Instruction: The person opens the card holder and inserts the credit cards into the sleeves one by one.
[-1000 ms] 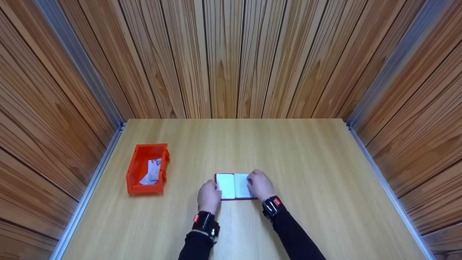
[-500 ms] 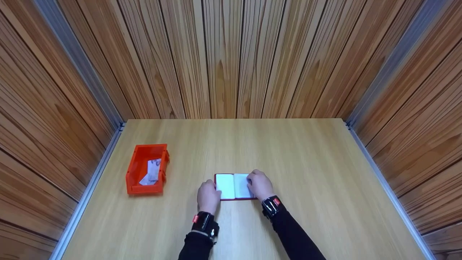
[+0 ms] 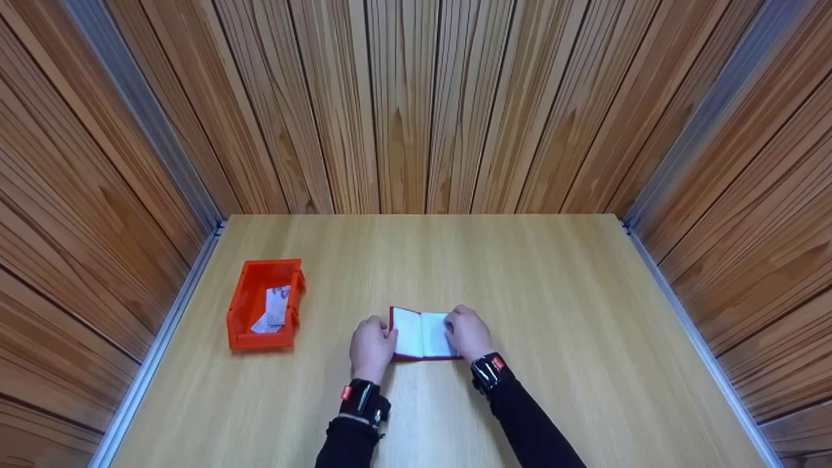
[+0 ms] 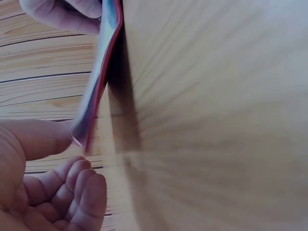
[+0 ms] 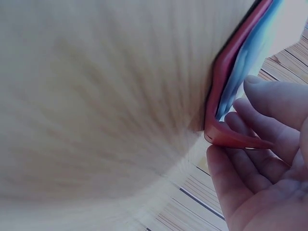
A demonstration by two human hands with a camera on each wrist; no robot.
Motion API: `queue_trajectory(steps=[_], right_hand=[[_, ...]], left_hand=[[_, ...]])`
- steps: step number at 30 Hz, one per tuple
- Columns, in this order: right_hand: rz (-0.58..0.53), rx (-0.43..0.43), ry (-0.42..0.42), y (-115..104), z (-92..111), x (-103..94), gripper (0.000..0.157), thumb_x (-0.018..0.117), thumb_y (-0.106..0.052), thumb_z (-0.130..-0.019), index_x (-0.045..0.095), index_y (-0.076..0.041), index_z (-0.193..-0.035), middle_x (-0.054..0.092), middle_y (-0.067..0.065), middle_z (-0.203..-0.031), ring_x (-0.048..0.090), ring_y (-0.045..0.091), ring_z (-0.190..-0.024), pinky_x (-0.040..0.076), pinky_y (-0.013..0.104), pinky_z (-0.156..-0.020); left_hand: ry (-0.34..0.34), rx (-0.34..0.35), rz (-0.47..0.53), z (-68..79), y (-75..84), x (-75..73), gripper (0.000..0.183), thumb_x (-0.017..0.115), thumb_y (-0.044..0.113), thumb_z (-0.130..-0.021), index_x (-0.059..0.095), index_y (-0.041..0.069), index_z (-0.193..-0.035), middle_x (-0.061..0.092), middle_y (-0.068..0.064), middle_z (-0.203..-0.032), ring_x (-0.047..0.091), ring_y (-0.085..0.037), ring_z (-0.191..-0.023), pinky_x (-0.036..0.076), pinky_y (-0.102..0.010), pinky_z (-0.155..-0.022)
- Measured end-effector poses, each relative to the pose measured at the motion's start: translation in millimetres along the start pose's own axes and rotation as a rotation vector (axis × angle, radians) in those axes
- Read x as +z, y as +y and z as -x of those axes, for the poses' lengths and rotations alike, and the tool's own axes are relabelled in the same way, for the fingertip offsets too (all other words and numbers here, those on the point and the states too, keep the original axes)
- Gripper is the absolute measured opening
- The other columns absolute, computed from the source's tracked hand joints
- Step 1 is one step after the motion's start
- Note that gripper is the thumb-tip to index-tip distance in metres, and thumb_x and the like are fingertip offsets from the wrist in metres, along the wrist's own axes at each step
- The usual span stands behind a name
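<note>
- The raised left edge of an open red booklet (image 3: 408, 335) is pinched by the left hand (image 3: 372, 346), between thumb and curled fingers.
- Its right edge is gripped by the right hand (image 3: 470, 333), fingers curled about the red cover.
- The booklet is held between both hands above the wooden table (image 3: 520, 279), white pages up.
- Black bands (image 3: 361, 398) are worn on both wrists, over black sleeves (image 3: 348, 442).
- Pale papers (image 3: 277, 305) are contained in an orange-red bin (image 3: 262, 340), to the left.
- The table is bordered by wood-panelled walls (image 3: 400, 117) left, right and far.

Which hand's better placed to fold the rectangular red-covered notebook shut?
Probably the left hand: it holds the raised left edge of the notebook, while the right hand is at the flatter right half.
</note>
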State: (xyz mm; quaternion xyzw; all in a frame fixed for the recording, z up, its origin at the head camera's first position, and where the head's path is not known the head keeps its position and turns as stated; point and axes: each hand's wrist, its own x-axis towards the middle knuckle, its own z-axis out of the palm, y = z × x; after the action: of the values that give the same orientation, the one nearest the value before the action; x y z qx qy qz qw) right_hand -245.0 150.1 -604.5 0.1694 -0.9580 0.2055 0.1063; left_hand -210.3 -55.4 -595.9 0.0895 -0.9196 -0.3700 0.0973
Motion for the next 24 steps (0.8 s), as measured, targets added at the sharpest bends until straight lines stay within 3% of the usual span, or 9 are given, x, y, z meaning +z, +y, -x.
queue_trajectory(steps=[4, 12, 18, 24], right_hand=[[-0.004, -0.003, 0.000, 0, 0, -0.8, 0.011, 0.079, -0.001, -0.075, 0.072, 0.000, -0.084, 0.061, 0.010, -0.089, 0.062, 0.029, -0.083, 0.053, 0.043, -0.078], [0.011, -0.015, 0.013, 2, 0, 0.5, 0.011, 0.079, -0.001, -0.075, 0.072, -0.001, -0.083, 0.061, 0.010, -0.088, 0.063, 0.029, -0.082, 0.053, 0.042, -0.077], [0.010, -0.009, 0.036, 2, 2, 0.9, 0.011, 0.080, -0.001, -0.074, 0.072, -0.002, -0.082, 0.061, 0.008, -0.086, 0.063, 0.029, -0.081, 0.053, 0.042, -0.076], [0.010, 0.000, 0.020, 2, 1, 1.0, 0.011, 0.079, -0.002, -0.075, 0.073, -0.002, -0.084, 0.062, 0.010, -0.089, 0.063, 0.029, -0.083, 0.053, 0.043, -0.078]], left_hand=[[0.028, 0.020, 0.008, -3.7, -1.6, -5.1, 0.020, 0.078, 0.019, -0.084, 0.064, 0.004, -0.087, 0.057, -0.004, -0.076, 0.057, -0.023, -0.072, 0.048, -0.040, -0.067], [0.075, 0.046, 0.007, -9.7, -8.2, -22.4, 0.014, 0.075, 0.011, -0.084, 0.066, 0.002, -0.088, 0.060, -0.007, -0.078, 0.060, -0.026, -0.074, 0.049, -0.042, -0.069], [0.100, 0.056, 0.010, -18.3, -13.3, -43.2, 0.013, 0.071, 0.010, -0.088, 0.069, -0.001, -0.094, 0.066, -0.012, -0.085, 0.064, -0.029, -0.080, 0.052, -0.044, -0.075], [0.101, 0.011, 0.007, -28.3, -19.3, -68.3, 0.016, 0.066, 0.011, -0.091, 0.069, -0.002, -0.101, 0.068, -0.014, -0.091, 0.064, -0.031, -0.085, 0.052, -0.046, -0.078]])
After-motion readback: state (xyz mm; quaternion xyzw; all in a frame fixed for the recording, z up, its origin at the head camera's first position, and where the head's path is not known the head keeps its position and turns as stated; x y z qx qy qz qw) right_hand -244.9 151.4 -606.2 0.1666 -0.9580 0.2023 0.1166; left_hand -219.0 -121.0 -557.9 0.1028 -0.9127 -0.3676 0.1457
